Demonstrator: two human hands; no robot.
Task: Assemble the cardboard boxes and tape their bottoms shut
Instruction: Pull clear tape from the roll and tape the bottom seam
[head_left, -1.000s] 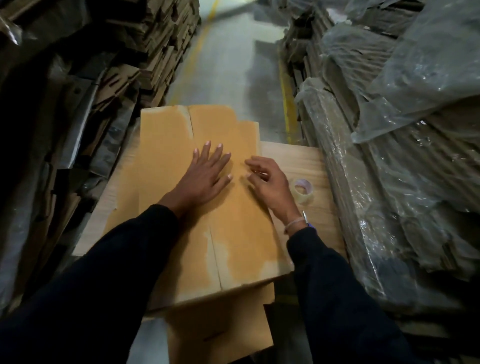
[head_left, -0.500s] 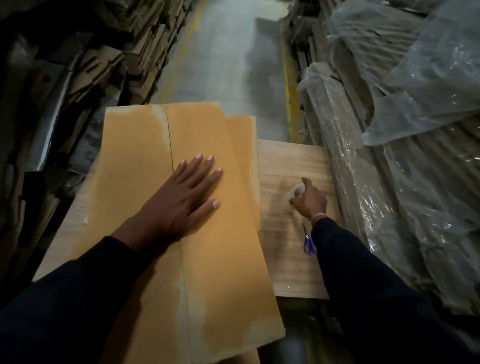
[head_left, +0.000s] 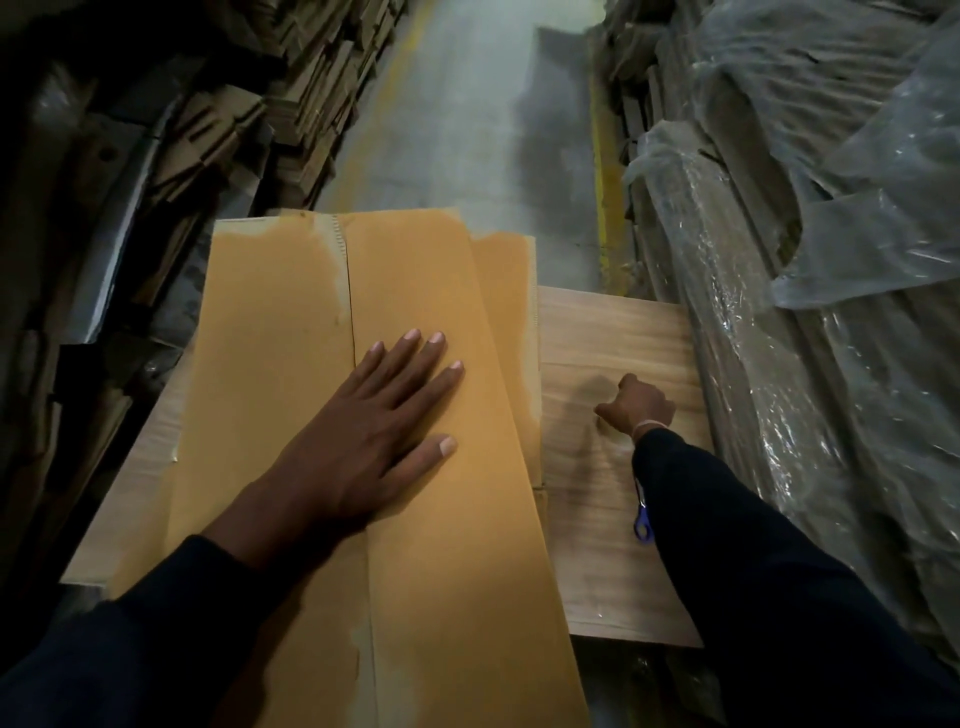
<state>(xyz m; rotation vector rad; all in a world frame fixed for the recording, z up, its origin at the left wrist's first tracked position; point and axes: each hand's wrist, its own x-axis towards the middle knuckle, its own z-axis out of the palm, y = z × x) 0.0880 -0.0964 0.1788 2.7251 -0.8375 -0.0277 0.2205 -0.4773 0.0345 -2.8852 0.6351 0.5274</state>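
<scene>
A flattened tan cardboard box (head_left: 291, 322) lies lengthwise on the wooden table (head_left: 613, 332), with another flat sheet poking out under its right edge. My left hand (head_left: 374, 441) presses flat on the box's middle, fingers spread. To the right, my right hand (head_left: 639, 408) rests on the bare tabletop with its fingers curled over the clear tape roll, which the hand almost wholly hides.
Blue-handled scissors (head_left: 643, 525) lie on the table beside my right sleeve. Plastic-wrapped cardboard stacks (head_left: 779, 312) crowd the table's right side. Piles of flat cardboard (head_left: 218, 135) fill the left. A concrete aisle (head_left: 483, 130) runs ahead.
My right hand left the box, moved right to the tape roll and closed over it. The view tipped downward. My left hand stayed flat on the box.
</scene>
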